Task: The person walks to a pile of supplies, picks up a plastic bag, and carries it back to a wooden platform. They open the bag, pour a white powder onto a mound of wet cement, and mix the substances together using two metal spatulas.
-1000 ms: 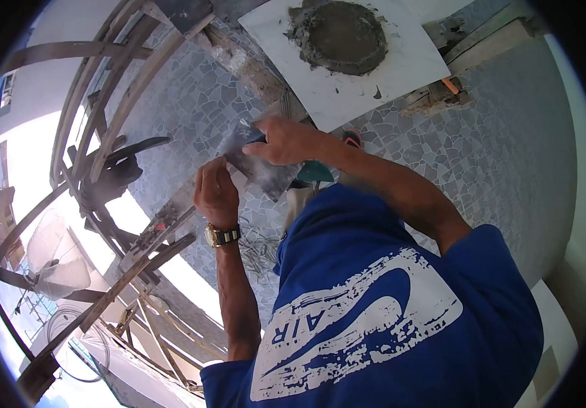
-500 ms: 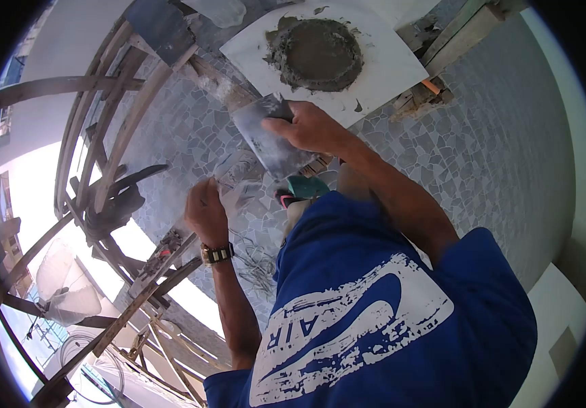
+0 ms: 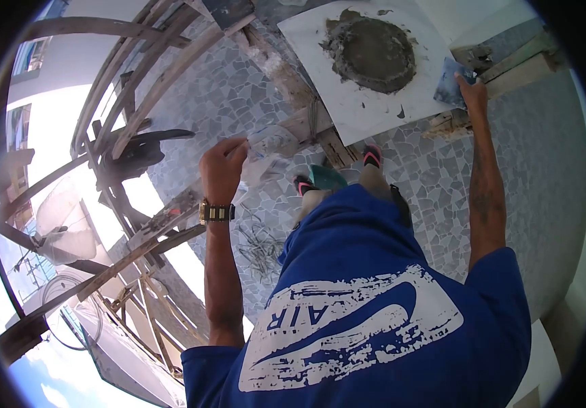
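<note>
My right hand (image 3: 473, 93) is closed on a flat grey-blue plate-like tool (image 3: 451, 83), held over the right corner of a white board (image 3: 425, 109). On that board lies a round mound of wet grey mortar (image 3: 377, 54), to the left of the tool. My left hand (image 3: 221, 168), with a watch on its wrist, grips the edge of a clear plastic bag (image 3: 270, 148) over the tiled floor. What the bag holds is hard to make out.
Wooden beams (image 3: 147, 88) curve along the left, with a black cloth or bag (image 3: 133, 153) hanging there. A beam (image 3: 334, 146) lies below the board, near my feet in sandals (image 3: 372, 156). Another beam (image 3: 524, 71) is at the upper right. Wire (image 3: 259, 245) lies on the floor.
My right hand has moved with the flat tool from near the plastic bag to the board's right corner. My left hand has shifted slightly up and right in view. The camera view has shifted.
</note>
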Demonstrator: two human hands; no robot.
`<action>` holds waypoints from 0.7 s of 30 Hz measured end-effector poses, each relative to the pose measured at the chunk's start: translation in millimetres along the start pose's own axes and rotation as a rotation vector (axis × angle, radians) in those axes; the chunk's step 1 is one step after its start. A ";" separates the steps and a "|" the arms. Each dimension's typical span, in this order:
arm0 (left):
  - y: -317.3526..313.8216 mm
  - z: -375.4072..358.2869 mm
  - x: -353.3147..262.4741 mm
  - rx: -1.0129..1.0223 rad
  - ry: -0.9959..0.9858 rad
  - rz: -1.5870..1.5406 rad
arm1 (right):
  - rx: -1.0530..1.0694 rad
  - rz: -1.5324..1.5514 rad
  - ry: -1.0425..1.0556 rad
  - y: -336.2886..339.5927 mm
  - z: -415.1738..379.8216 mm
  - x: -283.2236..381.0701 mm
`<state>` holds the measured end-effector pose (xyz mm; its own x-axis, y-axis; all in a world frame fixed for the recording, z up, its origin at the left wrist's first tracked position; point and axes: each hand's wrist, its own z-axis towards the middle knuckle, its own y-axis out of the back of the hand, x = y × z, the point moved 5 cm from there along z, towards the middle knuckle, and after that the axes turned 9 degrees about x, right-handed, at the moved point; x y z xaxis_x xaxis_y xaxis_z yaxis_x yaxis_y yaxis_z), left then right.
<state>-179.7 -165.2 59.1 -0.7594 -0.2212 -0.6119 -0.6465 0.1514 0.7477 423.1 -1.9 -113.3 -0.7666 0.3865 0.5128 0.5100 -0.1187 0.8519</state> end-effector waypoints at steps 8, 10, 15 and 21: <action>-2.5 8.9 -3.1 0.018 -0.039 0.173 | -0.171 -0.092 0.539 32.2 -85.8 136.8; -3.2 12.6 0.0 0.046 -0.041 0.182 | 0.210 0.398 0.648 9.1 -160.2 219.2; 3.2 19.8 -2.4 0.180 -0.030 0.152 | 0.744 0.520 1.160 -129.9 -277.0 329.6; 4.9 24.6 20.7 0.289 -0.003 0.028 | 0.982 0.631 1.145 -165.7 -286.7 361.8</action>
<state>-200.3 -145.4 43.8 -0.7773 -0.2100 -0.5931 -0.6187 0.4259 0.6602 -50.6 -104.7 -38.4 0.0031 -0.3889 0.9213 0.5318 0.7808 0.3278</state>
